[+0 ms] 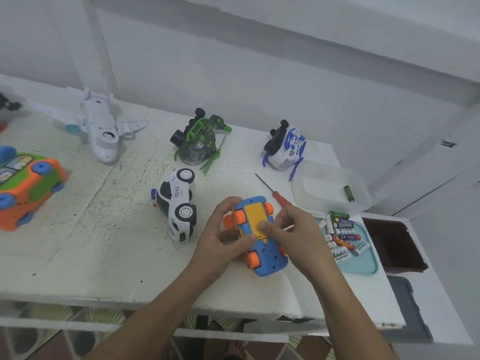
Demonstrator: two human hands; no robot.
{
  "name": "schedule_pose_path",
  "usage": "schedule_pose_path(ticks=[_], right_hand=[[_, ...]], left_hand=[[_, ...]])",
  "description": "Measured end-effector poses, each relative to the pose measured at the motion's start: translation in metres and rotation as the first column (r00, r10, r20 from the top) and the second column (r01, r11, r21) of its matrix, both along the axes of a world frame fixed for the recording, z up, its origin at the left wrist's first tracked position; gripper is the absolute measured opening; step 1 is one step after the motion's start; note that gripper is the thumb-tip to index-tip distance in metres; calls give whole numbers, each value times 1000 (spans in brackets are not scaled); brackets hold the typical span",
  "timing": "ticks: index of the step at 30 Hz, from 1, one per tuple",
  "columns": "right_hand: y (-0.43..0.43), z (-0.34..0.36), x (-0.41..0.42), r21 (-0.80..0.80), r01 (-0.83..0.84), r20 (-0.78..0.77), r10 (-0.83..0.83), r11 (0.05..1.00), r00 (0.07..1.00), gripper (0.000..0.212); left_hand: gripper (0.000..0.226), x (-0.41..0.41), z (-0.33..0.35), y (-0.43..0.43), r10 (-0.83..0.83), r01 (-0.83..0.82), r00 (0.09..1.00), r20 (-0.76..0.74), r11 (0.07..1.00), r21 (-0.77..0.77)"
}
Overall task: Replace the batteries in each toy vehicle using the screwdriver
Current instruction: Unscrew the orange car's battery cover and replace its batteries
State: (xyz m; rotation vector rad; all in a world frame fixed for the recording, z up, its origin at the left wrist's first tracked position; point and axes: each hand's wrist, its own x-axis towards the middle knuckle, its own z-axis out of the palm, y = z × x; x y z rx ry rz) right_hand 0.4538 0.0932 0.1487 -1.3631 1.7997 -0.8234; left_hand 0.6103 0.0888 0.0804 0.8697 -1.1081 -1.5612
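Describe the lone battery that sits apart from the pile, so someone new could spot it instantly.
Go to the right end of the white worktable, where a clear plastic tub stands just beyond a teal tray. One green cylindrical battery lies on the tub's floor. It is the only battery in there; the other batteries are heaped on the tray.

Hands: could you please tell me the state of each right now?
Left hand: grips the blue toy car.
Right hand: holds it, thumb on yellow cover.

Your worn white table [78, 255] stands against a pale wall [259, 74]. At your right sit a clear plastic tub [317, 185] and, nearer you, a teal tray [363, 267].
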Motion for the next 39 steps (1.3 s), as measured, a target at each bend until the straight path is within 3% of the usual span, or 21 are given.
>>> schedule_pose_path(ticks=[6, 11, 12, 13, 14, 16, 17, 21, 26, 28, 29, 31, 32, 33, 35, 37, 39], right_hand=[[-2, -9, -1, -3, -3, 78, 3, 1000, 997, 35], [-12, 1, -13, 143, -61, 255, 22, 988, 967, 33], [-16, 3, -17, 131, -40, 227, 9, 991, 974, 32], [-22, 5, -22, 82, -7, 85, 0, 997, 996, 28], [-28, 4, -27, 22, 13, -155, -9, 1000, 988, 22], [-39, 1, -29, -6, 3, -589, -6, 1000, 808, 19], [-43, -1, -27, 29, 14, -695, 10, 999, 719, 21], [-55, -15, -21, 155, 53, -814, 97, 986, 572, 23], [-54, -19, -21, 74, 30, -803, 42, 997, 594, 19], [-50, -12, -24, -28, 13, -719, -29, 1000, 694, 21], [-48, -5, -26, -67, 24, -608, -60, 997, 792, 21], [-42, 13, -31, -83, 108, -155, -120, 991, 981, 17], [-38, 22, -33, -56, 146, 130, -138, 988, 982, 15], [-33, 31, -34, -32, 171, 365, -147, 985, 919, 13], [-26, 43, -36, -42, 226, 667, -142, 973, 731, 7], [-20, 49, -36, -69, 288, 802, -118, 955, 585, 4], [-13, 53, -35, -111, 353, 831, -108, 929, 546, 3]], left_hand=[[56, -5, 0, 0, 46, -42, 998, 52, 997, -67], [54, -7, 0, 1, 79, -75, 995, 52, 994, -73], [55, -8, 0, 1, 81, -77, 996, 48, 995, -65], [56, -8, 0, 1, 81, -78, 996, 42, 995, -57], [57, -8, 0, 1, 80, -78, 996, 39, 996, -50], [58, -8, -1, 0, 82, -80, 996, 40, 996, -45], [59, -8, 0, 0, 83, -82, 996, 42, 996, -44], [59, -8, 3, 1, 88, -86, 995, 48, 995, -49], [60, -9, 5, 3, 99, -95, 993, 61, 993, -66], [59, -8, 6, 3, 102, -99, 993, 57, 993, -58], [59, -9, 6, 3, 104, -101, 993, 56, 993, -54], [59, -9, 5, 3, 105, -103, 993, 50, 994, -44], [59, -9, 6, 3, 104, -102, 994, 45, 994, -37], [58, -9, 6, 3, 100, -99, 994, 41, 995, -30], [56, -9, 6, 3, 91, -90, 995, 36, 996, -23], [54, -9, 8, 4, 82, -82, 996, 34, 996, -17], [54, -9, 8, 3, 81, -80, 996, 40, 997, -14]])
